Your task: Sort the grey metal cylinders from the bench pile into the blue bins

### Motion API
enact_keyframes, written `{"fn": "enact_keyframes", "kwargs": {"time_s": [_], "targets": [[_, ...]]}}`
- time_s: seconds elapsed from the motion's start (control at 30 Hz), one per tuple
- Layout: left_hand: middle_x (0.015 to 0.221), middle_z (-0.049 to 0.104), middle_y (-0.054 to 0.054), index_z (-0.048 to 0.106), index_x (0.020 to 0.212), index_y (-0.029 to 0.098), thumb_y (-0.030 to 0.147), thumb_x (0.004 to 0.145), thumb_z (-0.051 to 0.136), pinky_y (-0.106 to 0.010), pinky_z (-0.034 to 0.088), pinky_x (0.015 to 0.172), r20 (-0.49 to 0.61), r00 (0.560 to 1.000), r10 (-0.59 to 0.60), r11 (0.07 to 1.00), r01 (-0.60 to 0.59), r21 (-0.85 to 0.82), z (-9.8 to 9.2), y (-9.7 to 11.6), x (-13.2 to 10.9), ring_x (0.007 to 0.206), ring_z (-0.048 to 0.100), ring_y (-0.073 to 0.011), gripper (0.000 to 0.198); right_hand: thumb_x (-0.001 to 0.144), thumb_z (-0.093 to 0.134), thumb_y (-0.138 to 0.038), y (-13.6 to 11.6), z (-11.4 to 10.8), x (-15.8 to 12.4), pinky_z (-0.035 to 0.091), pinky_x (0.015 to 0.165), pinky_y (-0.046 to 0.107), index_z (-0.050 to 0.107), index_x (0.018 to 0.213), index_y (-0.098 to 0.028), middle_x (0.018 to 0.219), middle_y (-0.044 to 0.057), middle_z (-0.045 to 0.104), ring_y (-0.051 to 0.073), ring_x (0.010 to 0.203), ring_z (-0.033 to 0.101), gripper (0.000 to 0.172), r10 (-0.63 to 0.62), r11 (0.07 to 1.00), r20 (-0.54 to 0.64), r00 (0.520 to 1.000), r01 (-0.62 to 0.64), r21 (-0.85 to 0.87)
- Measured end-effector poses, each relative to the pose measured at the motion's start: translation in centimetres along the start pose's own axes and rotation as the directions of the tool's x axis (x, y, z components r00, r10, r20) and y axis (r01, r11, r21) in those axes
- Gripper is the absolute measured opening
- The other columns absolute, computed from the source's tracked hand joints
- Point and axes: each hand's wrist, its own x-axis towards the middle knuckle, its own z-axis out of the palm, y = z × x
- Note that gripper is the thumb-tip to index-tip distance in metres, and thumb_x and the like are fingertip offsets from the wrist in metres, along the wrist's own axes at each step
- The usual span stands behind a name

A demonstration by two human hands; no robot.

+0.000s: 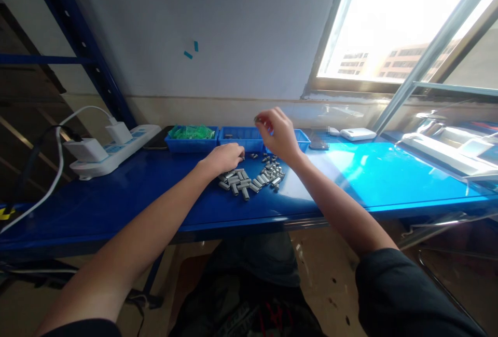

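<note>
A heap of small grey metal cylinders (252,178) lies on the blue bench top (116,197). My left hand (224,159) rests curled at the heap's left edge, its fingertips closed on one small metal piece. Raised above the heap, my right hand (277,133) pinches a small metal piece between thumb and fingertips over the middle blue tray (239,138). Another blue tray (190,139), to the left, holds green parts. A third blue tray (302,139) is partly hidden behind my right hand.
A white power strip (112,152) with two white plugs and cables sits at the left. A dark phone (156,140) lies beside the green tray. White devices (356,133) and a clear cover (447,139) stand at the right under the window. Blue shelving rises at the left.
</note>
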Motion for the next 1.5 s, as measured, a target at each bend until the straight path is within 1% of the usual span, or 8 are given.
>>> {"fn": "enact_keyframes", "kwargs": {"time_s": [0.17, 0.37, 0.53, 0.8, 0.93, 1.03, 1.3, 1.5], "targets": [[0.106, 0.065, -0.006, 0.064, 0.102, 0.022, 0.032, 0.089, 0.049, -0.028, 0.047, 0.079, -0.233, 0.973, 0.006, 0.996, -0.027, -0.089, -1.5, 1.1, -1.1, 0.095, 0.062, -0.0213, 0.022, 0.092, 0.044, -0.022, 2.6, 0.9, 1.9, 0.045, 0.087, 0.033, 0.063, 0.115, -0.019, 0.112, 0.010, 0.064, 0.022, 0.099, 0.060, 0.030, 0.088, 0.992, 0.060, 0.994, -0.083, -0.090], [0.105, 0.063, -0.008, 0.061, 0.109, 0.019, 0.031, 0.092, 0.049, -0.031, 0.045, 0.090, -0.603, 0.796, -0.047, 0.984, -0.068, -0.166, -4.4, 1.4, -0.5, 0.100, 0.059, -0.0204, 0.024, 0.091, 0.045, -0.023, 5.2, -0.1, 0.4, 0.044, 0.081, 0.031, 0.067, 0.107, -0.018, 0.097, 0.008, 0.070, 0.022, 0.090, 0.063, 0.028, 0.171, 0.973, 0.079, 0.982, -0.156, -0.170], [0.114, 0.058, -0.012, 0.060, 0.111, 0.017, 0.024, 0.089, 0.052, -0.036, 0.042, 0.098, -0.637, 0.747, -0.190, 0.981, 0.114, -0.158, -3.6, -1.2, 1.9, 0.111, 0.052, -0.0254, 0.025, 0.085, 0.059, -0.031, 3.3, 1.2, -1.3, 0.043, 0.072, 0.028, 0.067, 0.102, -0.020, 0.090, 0.004, 0.071, 0.022, 0.085, 0.065, 0.021, 0.034, 0.992, 0.455, 0.890, 0.027, -0.126], [0.105, 0.064, -0.010, 0.064, 0.106, 0.017, 0.024, 0.089, 0.044, -0.036, 0.045, 0.095, -0.351, 0.932, 0.089, 0.985, -0.136, -0.110, 0.1, 0.1, 1.1, 0.103, 0.058, -0.0241, 0.028, 0.079, 0.054, -0.013, 1.2, 2.2, -1.7, 0.040, 0.067, 0.029, 0.060, 0.104, -0.017, 0.093, 0.010, 0.070, 0.025, 0.084, 0.064, 0.026, 0.008, 0.979, 0.540, 0.842, 0.103, -0.176], [0.112, 0.064, -0.008, 0.064, 0.114, 0.019, 0.027, 0.088, 0.046, -0.030, 0.046, 0.093, -0.147, 0.975, 0.166, 0.966, -0.191, -0.175, 0.8, 1.4, 1.6, 0.103, 0.061, -0.0211, 0.033, 0.085, 0.049, -0.019, 4.0, -0.2, -0.6, 0.042, 0.077, 0.031, 0.058, 0.107, -0.018, 0.097, 0.009, 0.067, 0.023, 0.088, 0.060, 0.024, 0.089, 0.987, 0.158, 0.983, -0.066, -0.147], [0.107, 0.065, -0.007, 0.068, 0.107, 0.021, 0.029, 0.088, 0.046, -0.028, 0.047, 0.087, -0.065, 0.977, 0.202, 0.964, -0.210, -0.163, 0.9, 1.5, 1.7, 0.097, 0.062, -0.0204, 0.030, 0.086, 0.052, -0.026, 6.5, -0.8, -0.5, 0.042, 0.085, 0.037, 0.061, 0.106, -0.016, 0.104, 0.014, 0.063, 0.027, 0.096, 0.057, 0.024, 0.225, 0.949, -0.004, 0.974, -0.220, -0.226], [0.095, 0.070, -0.008, 0.066, 0.099, 0.016, 0.023, 0.084, 0.049, -0.028, 0.048, 0.080, -0.259, 0.966, -0.014, 0.974, -0.045, -0.220, -0.4, 0.6, 1.4, 0.089, 0.065, -0.0207, 0.024, 0.090, 0.052, -0.030, 3.7, 1.5, -1.4, 0.042, 0.085, 0.031, 0.064, 0.109, -0.017, 0.092, 0.007, 0.067, 0.022, 0.090, 0.059, 0.026, 0.069, 0.996, 0.261, 0.963, -0.050, -0.080], [0.098, 0.072, -0.008, 0.067, 0.101, 0.018, 0.022, 0.082, 0.045, -0.027, 0.048, 0.082, -0.156, 0.981, -0.112, 0.982, 0.084, -0.172, -1.0, -0.3, 1.0, 0.092, 0.065, -0.0211, 0.030, 0.089, 0.053, -0.023, 1.2, 4.3, -2.1, 0.042, 0.084, 0.029, 0.067, 0.110, -0.016, 0.105, 0.011, 0.067, 0.022, 0.099, 0.061, 0.027, -0.113, 0.986, 0.547, 0.830, 0.160, -0.039]]}}
